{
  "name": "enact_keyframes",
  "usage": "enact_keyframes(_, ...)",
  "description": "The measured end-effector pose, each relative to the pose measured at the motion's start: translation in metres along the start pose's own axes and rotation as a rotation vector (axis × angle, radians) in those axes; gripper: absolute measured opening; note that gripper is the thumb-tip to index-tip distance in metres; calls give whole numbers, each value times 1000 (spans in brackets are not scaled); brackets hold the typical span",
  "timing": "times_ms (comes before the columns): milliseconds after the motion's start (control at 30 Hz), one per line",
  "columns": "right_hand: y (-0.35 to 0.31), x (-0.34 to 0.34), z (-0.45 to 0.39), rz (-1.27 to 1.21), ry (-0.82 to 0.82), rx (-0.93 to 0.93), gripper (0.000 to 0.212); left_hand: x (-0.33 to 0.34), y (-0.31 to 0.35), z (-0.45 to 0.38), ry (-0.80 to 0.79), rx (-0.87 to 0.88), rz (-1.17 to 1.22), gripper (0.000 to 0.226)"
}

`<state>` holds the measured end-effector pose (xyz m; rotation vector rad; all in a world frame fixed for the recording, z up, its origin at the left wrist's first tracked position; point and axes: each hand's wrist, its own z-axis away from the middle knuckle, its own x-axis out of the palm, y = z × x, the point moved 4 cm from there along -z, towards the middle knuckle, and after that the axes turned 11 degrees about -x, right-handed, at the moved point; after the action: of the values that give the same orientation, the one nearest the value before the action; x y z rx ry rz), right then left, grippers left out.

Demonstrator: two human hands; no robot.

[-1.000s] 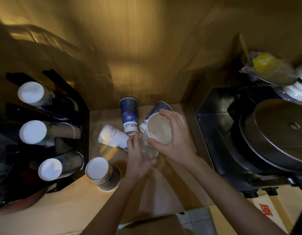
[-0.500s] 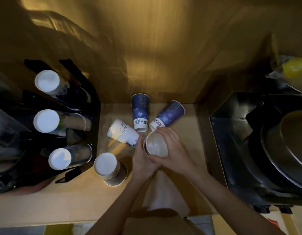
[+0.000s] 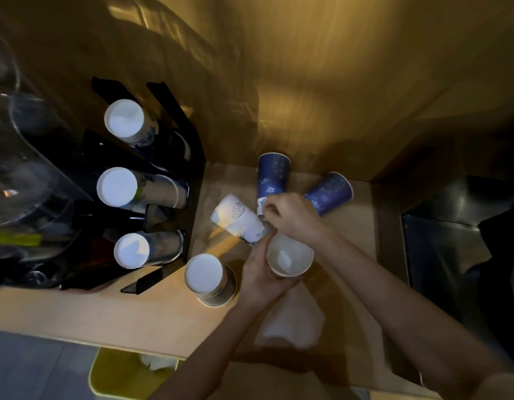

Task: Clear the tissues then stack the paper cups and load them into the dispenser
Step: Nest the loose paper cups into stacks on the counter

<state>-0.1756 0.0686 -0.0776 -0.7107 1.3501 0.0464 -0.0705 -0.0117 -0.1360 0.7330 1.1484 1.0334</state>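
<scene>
My left hand (image 3: pixel 260 272) grips an upright paper cup (image 3: pixel 290 259) with its white inside showing. Just behind it, my right hand (image 3: pixel 290 216) closes its fingers on the rim end of a blue cup (image 3: pixel 273 176) lying on the counter. A second blue cup (image 3: pixel 330 193) lies to the right, and a white printed cup (image 3: pixel 238 219) lies on its side to the left. An upside-down cup stack (image 3: pixel 205 277) stands near the black dispenser (image 3: pixel 174 180), whose three slots hold cup stacks. A white tissue (image 3: pixel 290 324) lies under my forearms.
A yellow bin (image 3: pixel 111 376) with white tissue inside sits below the counter's front edge. A dark metal appliance (image 3: pixel 458 241) fills the right side. Clear plastic containers (image 3: pixel 21 157) stand left of the dispenser. A wooden wall backs the counter.
My right hand let go of the upright cup and reached back to the blue cup lying on the counter. My left hand kept the upright cup, now nearer to me.
</scene>
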Motion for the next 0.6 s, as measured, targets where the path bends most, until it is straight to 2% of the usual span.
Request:
enact_keyframes(67, -9, 14, -27, -77, -84, -39, 26, -2, 2, -1, -9, 13, -7, 90)
enact_keyframes(233, -24, 55, -68, -125, -251, -12, 80, -6, 3, -6, -63, 22, -45, 82)
enact_keyframes(300, -26, 69, -75, -43, -301, -12, 89, -8, 4, -7, -88, 16, -35, 82)
enact_keyframes(467, -21, 86, -77, -110, -376, 43, 82, -9, 8, -5, -73, 7, -23, 81)
enact_keyframes(600, -20, 70, -76, -200, -285, 24, 77, -8, 4, -6, -66, 9, -69, 87)
